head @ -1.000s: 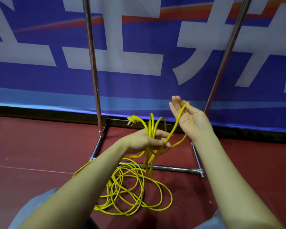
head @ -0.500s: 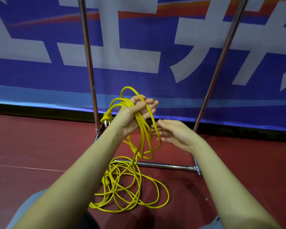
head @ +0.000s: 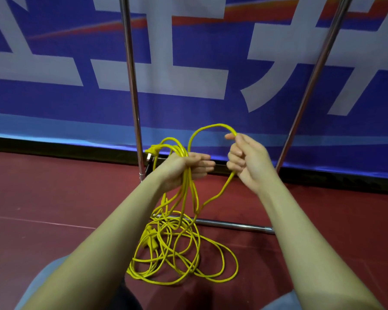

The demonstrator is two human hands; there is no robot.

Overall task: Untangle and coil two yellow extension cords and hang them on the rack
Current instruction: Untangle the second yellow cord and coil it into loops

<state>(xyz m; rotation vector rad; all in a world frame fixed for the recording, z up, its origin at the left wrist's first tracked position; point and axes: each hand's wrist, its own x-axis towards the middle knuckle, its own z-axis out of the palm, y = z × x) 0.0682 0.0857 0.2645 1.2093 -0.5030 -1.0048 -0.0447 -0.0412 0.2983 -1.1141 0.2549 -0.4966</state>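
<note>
gap between the rack's two chrome uprights [head: 132, 90] is wide open up top, banner [head: 188, 74] right behind it | low down, the base crossbar [head: 233, 225] cuts across the floor [head: 43, 198] | loose yellow cord pile [head: 177, 253] sprawls over that bar, strands hanging up to the left hand [head: 184, 166] | floor on either side is open

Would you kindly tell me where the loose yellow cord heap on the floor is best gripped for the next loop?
I would grip the single yellow strand hanging below the right hand, coming from the right. It runs free and alone there, whereas the yellow cord heap on the red floor overlaps itself. The left hand already holds the gathered loops.
</note>
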